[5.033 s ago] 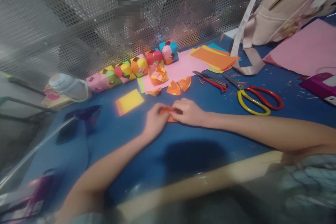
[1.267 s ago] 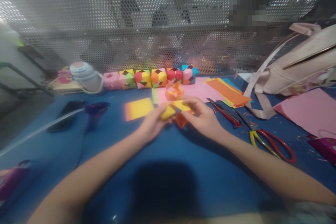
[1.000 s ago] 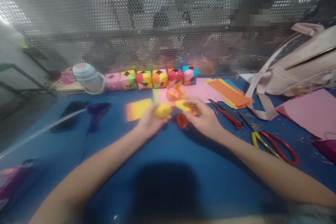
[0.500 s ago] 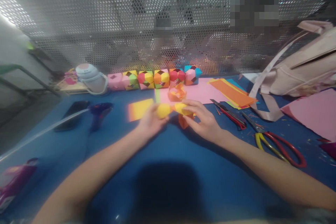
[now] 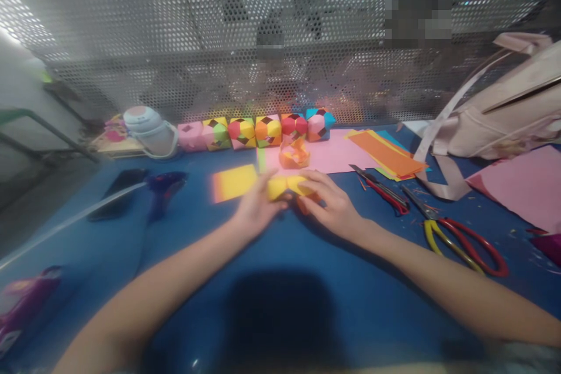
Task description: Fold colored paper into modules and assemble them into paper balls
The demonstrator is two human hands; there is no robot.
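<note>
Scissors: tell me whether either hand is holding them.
No: the scissors lie on the blue table while the left hand and right hand hold yellow paper.

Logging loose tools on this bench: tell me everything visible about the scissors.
The scissors lie on the blue table, on the person's right, held by no hand. Two large looped handles, one yellow, one red, look smooth and glossy; the grey blades look like metal and appear closed. They point away from the person and leftward, towards the red-handled tool, with thin paper scraps around. The handles come close to the right forearm; whether they touch is unclear.
</note>
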